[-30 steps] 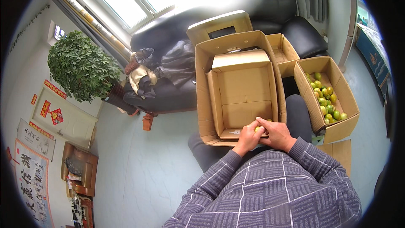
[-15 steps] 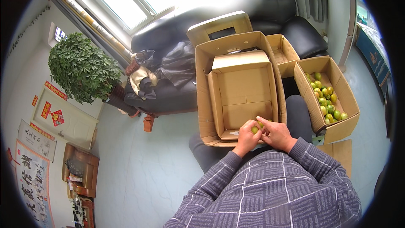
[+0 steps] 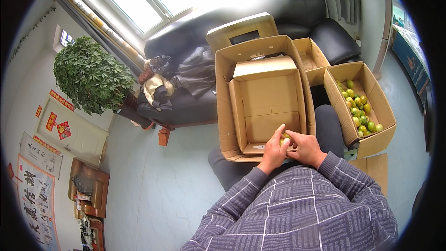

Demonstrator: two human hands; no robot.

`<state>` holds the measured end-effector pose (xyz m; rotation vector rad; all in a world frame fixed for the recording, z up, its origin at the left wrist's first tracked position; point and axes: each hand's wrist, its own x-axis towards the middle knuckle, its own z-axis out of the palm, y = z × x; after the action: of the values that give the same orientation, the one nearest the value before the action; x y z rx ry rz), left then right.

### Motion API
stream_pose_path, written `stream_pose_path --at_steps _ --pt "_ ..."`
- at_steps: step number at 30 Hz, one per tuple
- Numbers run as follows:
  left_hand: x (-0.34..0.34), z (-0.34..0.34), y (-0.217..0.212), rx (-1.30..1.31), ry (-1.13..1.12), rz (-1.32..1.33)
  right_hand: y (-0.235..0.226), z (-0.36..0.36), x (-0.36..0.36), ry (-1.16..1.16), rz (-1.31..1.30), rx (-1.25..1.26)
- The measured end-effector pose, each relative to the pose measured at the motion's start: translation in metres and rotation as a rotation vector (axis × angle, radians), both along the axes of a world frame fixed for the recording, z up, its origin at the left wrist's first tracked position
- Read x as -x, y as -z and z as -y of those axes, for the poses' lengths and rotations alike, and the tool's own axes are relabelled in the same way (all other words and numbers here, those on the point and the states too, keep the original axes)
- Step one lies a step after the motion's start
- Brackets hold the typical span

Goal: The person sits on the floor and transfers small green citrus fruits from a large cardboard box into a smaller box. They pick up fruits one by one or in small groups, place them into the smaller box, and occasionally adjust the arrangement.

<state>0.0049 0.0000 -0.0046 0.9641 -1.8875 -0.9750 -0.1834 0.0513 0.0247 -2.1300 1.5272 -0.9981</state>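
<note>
Between my hands, over the near edge of the nested cardboard boxes, is a small round yellow-green fruit, mostly covered by fingers. My left hand holds it from the left, with the index finger pointing up and the thumb against the fruit. From the right, my right hand closes its bent fingers and thumb on the same fruit. Directly beyond them lies the smaller inner box, its bare bottom showing, set inside a larger cardboard box against my legs.
An open carton at my right holds several similar green to orange fruits. Another open box stands behind it. A black sofa with clothing on it runs along the window. A potted plant stands at left.
My left hand's fingers have loosened and straightened, with the index finger raised; the fruit has shifted slightly between my hands. My right hand stays nearly in place. The boxes have not moved.
</note>
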Motion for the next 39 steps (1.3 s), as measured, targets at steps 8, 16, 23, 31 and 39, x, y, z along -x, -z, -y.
stream_pose_path --at_steps 8,16,23,31,39 --pt "-0.002 -0.001 -0.009 0.085 0.306 0.034 0.014 0.005 0.001 0.026 -0.173 0.025" --pt "-0.006 0.003 0.006 0.071 -0.031 -0.066 -0.005 0.002 0.005 0.122 0.166 0.154" --pt "-0.003 0.009 0.014 -0.01 -0.123 -0.054 0.007 0.004 0.101 0.711 0.234 0.271" --pt "0.0 0.005 0.003 0.004 -0.149 -0.003 0.024 0.005 0.186 1.164 0.041 0.092" --pt "0.002 0.007 0.009 0.044 -0.081 -0.004 0.067 0.008 0.196 1.091 -0.212 0.335"
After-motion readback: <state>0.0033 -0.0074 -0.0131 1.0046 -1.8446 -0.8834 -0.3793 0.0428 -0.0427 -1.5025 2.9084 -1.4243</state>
